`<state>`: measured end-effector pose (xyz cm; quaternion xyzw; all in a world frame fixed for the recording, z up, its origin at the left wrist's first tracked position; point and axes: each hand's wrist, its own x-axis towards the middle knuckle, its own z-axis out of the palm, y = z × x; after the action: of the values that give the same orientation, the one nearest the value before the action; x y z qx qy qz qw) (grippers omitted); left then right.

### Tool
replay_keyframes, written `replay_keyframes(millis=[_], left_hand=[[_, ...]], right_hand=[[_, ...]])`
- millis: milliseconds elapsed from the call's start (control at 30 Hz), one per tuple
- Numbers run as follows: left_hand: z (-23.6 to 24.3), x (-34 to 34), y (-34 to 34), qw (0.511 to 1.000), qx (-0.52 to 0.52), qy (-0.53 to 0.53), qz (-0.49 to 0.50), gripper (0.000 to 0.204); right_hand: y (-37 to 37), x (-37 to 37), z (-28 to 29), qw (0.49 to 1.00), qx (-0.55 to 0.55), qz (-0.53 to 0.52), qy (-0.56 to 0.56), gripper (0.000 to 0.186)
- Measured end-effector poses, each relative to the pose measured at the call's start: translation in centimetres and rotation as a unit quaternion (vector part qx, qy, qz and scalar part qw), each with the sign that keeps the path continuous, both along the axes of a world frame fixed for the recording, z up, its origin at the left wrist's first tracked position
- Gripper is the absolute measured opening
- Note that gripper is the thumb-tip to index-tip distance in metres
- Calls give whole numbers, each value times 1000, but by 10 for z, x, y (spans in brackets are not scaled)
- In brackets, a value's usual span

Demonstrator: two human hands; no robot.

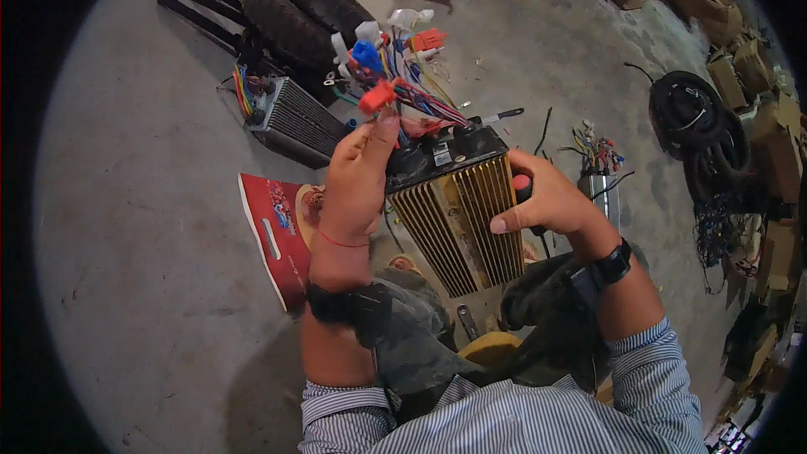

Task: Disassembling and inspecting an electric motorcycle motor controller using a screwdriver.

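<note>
Working over a grey concrete floor spread across much of the frame, with two black rubber tyres at the upper left. Holding a gold-brown finned metal box with a black end at the centre, near a flat red printed bag left of centre and, above that, a silver-grey finned metal box. Gripping the gold-brown box's right side with the right hand, thumb on the fins, and pinching, from a bundle of multicoloured wires, a small red plastic connector between left hand thumb and fingers, above centre; also showing a red-ended black handle at the right hand.
</note>
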<state>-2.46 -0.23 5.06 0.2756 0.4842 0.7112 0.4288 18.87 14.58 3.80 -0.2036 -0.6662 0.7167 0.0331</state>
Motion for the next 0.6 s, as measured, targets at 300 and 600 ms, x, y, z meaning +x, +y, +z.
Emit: replay_keyframes(millis=[300, 600], left_hand=[[-1, 4, -1, 990, -55, -119, 44, 32], [4, 10, -6, 996, 20, -68, 53, 33]], right_hand=[[4, 3, -2, 998, 54, 27, 6, 83], [-9, 4, 16, 991, 136, 3, -11, 82]])
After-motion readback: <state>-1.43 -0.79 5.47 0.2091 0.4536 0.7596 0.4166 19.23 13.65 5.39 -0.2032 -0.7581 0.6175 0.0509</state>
